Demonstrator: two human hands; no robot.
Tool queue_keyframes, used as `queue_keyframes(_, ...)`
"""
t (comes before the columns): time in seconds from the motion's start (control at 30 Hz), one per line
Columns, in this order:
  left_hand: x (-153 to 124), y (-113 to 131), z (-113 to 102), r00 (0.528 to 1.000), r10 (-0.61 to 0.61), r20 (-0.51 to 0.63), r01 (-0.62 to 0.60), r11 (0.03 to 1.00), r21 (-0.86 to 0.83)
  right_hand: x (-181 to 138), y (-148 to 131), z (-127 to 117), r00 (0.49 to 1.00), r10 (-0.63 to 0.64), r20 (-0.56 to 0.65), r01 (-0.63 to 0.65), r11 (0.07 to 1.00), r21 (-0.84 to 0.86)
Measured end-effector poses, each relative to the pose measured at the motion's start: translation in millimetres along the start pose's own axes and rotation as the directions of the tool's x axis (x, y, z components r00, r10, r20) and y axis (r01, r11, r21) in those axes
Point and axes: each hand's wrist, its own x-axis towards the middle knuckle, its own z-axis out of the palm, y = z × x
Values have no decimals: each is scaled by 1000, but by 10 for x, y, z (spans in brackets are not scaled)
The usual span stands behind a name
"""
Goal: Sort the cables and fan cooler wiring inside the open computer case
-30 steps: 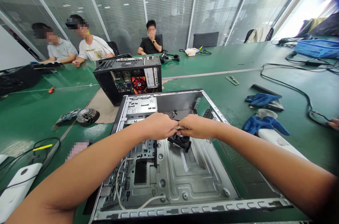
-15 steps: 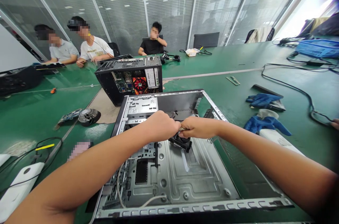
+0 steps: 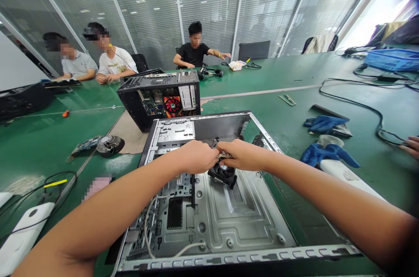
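An open computer case point(image 3: 248, 224) lies on its side in front of me, its bare metal floor showing. Over its middle my left hand point(image 3: 199, 157) and my right hand point(image 3: 240, 154) meet. Both are closed on a bundle of thin cables point(image 3: 225, 155), which shows between the fingers. Just beneath the hands a black cooling fan point(image 3: 222, 176) sits tilted; its upper part is partly hidden. A light grey cable point(image 3: 147, 224) curves along the left part of the case floor.
Behind the case stands a black computer tower point(image 3: 131, 106) with a red fan. Blue gloves point(image 3: 316, 152) lie right, a round metal heatsink point(image 3: 109, 145) left. Three people sit across the green table point(image 3: 262, 80). Another person's hand point(image 3: 413, 145) is at the right edge.
My hands have shifted slightly apart, showing more of the cable bundle and the fan's hub. Across the table, the person in black has lowered a hand and reaches toward a white box.
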Motion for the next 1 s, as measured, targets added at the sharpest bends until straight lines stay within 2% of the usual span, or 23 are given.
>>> queue_keyframes(0.13, -2, -47, -41, 997, 19, 79, -8, 990, -144, 4, 23, 14, 999, -24, -47, 25, 1000, 12)
queue_keyframes(0.3, 27, -134, -12, 992, 109, 67, -80, 937, -340, 36, 75, 18, 983, -140, -118, 137, 990, -28)
queue_keyframes(0.4, 36, -161, 1, 991, 109, 75, -68, 904, -422, 56, 96, 22, 964, -213, -158, 185, 967, -173)
queue_keyframes(0.53, 30, -188, -20, 989, 96, 111, -20, 836, -548, 57, 85, 12, 922, -318, -221, 204, 884, -420)
queue_keyframes(0.63, 16, -216, -36, 987, 94, 127, 15, 746, -666, 48, 64, -1, 903, -365, -225, 219, 844, -490)
queue_keyframes(0.73, 3, -246, -30, 981, 102, 163, 67, 613, -788, 46, 50, 1, 895, -398, -201, 248, 819, -517)
queue_keyframes(0.9, -1, -284, 25, 969, 158, 190, 132, 321, -938, 42, 19, 34, 901, -361, -241, 180, 816, -550)
queue_keyframes(1.0, -2, -294, 38, 957, 200, 209, 163, 224, -961, 30, -6, 38, 905, -355, -233, 178, 815, -551)
